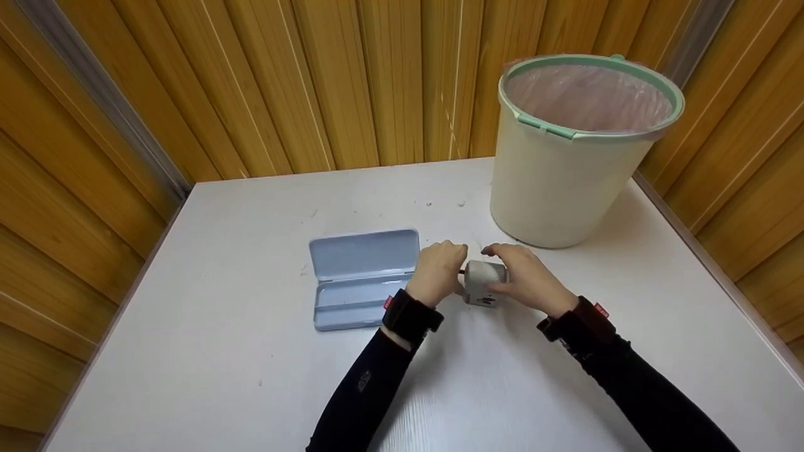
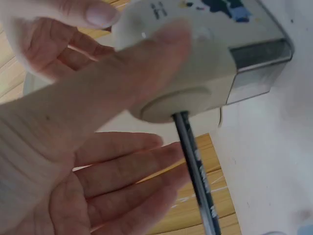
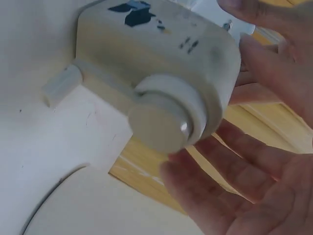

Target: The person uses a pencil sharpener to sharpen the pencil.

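Observation:
A pale pencil sharpener (image 1: pixel 482 285) with a printed front and a see-through drawer sits on the white table between the hands. From one end sticks out a dark pencil (image 2: pixel 194 161); from the other, a crank handle (image 3: pixel 157 122). My left hand (image 1: pixel 438 271) is at the pencil side, thumb across the sharpener's printed face, the other fingers loosely extended beyond the pencil, without gripping it. On the crank side is my right hand (image 1: pixel 527 276): its thumb is near the printed face and its fingers spread beyond the crank, not around it.
Just left of the hands lies an open light-blue pencil case (image 1: pixel 364 257), its lid folded back. A cream bin (image 1: pixel 559 188) with a green rim and a pink liner stands at the back right. Wood-patterned walls (image 1: pixel 352 81) border the table (image 1: pixel 220 301).

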